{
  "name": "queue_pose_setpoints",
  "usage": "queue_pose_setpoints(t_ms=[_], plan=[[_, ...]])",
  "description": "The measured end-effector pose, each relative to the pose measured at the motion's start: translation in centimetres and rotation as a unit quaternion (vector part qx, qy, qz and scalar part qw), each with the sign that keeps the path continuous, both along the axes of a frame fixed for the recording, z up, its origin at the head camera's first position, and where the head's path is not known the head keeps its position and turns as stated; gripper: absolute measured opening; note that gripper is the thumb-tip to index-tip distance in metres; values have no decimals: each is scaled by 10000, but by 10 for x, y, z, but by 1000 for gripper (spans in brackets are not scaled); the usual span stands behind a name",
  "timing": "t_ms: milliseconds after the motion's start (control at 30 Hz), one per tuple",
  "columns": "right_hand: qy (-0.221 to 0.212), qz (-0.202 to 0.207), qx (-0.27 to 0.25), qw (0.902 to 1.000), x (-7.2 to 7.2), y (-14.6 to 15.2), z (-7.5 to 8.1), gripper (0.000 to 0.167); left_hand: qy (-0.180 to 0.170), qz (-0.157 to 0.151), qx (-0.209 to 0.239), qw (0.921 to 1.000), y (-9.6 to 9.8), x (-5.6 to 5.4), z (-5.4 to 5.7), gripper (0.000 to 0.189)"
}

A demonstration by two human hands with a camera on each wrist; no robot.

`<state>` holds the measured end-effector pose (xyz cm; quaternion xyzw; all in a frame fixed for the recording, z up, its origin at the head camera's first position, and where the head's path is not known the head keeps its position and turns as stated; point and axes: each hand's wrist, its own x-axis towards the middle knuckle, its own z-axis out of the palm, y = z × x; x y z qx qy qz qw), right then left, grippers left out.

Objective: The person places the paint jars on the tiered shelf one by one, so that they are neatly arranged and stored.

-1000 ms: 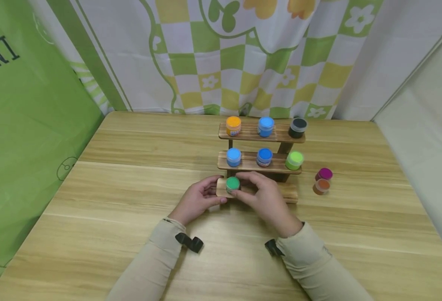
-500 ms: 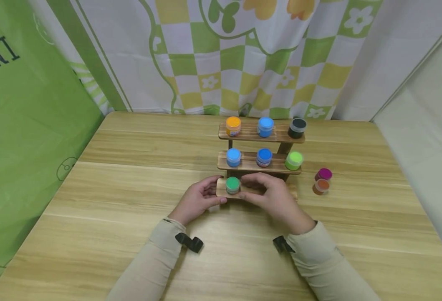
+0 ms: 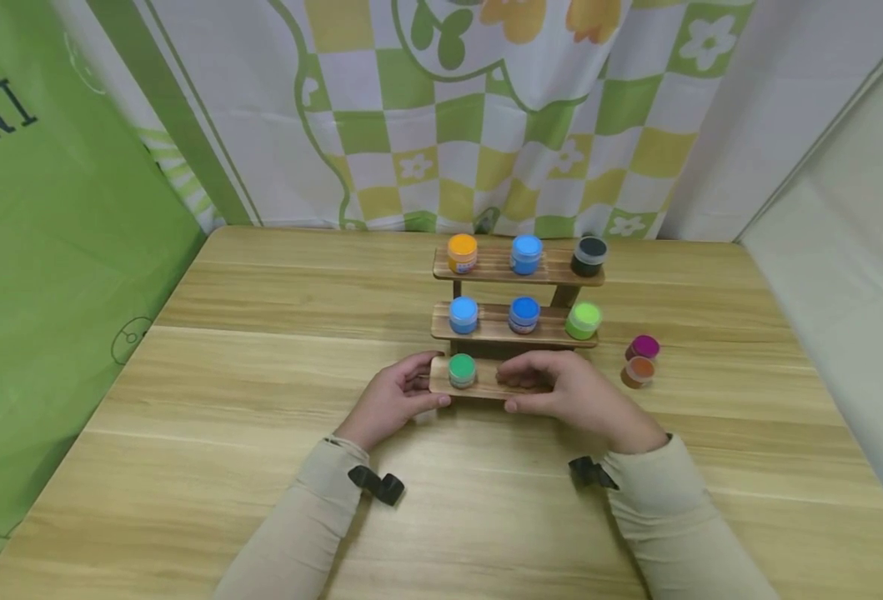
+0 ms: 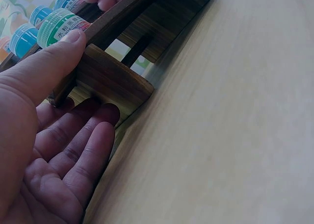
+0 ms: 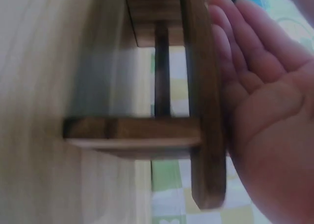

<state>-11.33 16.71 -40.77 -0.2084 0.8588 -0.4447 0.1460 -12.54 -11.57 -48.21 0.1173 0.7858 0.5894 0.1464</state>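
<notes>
A three-tier wooden display rack (image 3: 572,265) carries small round paint jars. On its lowest shelf, near the left end, stands a green paint jar (image 3: 462,371). My left hand (image 3: 394,398) holds that end of the shelf, thumb at the front edge and index finger at the back corner. In the left wrist view its thumb (image 4: 59,52) lies by the shelf edge below the green jar, the other fingers by the side support. My right hand (image 3: 579,396) is over the right part of the same shelf, fingers loosely bent, holding nothing; it hides that part.
Orange (image 3: 462,253), blue and black (image 3: 589,256) jars line the top shelf; two blue jars and a lime green jar (image 3: 584,320) stand on the middle one. Purple (image 3: 644,347) and brown (image 3: 639,372) jars sit on the table to the rack's right. A patterned curtain (image 3: 486,125) hangs behind.
My right hand has let go of the green paint jar and moved right along the lowest shelf. The left hand has stayed at the shelf's left end.
</notes>
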Motion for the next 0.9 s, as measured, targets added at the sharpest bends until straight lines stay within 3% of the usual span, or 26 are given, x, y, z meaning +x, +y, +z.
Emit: queue_pose_setpoints(t_ms=[333,567,900], plan=[[-501,72,322,9982,-1,19,9,37,3,-29,-17,10000,0,0,1,71],[-689,220,11,9974,-3,36,8,40,13,-45,3,10000,0,0,1,71],[-810,71,-153,9966,-6,57,8,41,32,-53,35,10000,0,0,0,71]])
